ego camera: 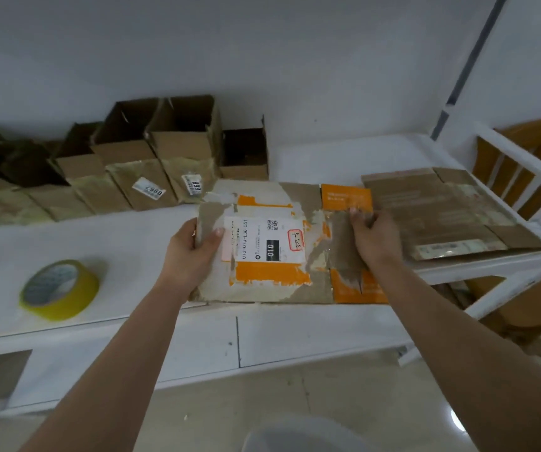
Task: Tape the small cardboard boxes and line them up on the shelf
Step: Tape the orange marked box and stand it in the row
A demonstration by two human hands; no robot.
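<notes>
The left hand (194, 252) gripped the flattened box's (262, 252) left edge while the right hand's (375, 239) fingers pinched its right flap, probably to fold it into shape for taping, tape roll (58, 290) lying near-left on the shelf (132, 243).

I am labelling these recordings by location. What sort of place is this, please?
Probably a small packing or storage corner in a home or shop. A row of open cardboard boxes stands on a white shelf, a roll of yellow tape lies nearby, and both hands hold a flattened box bearing a shipping label.
</notes>
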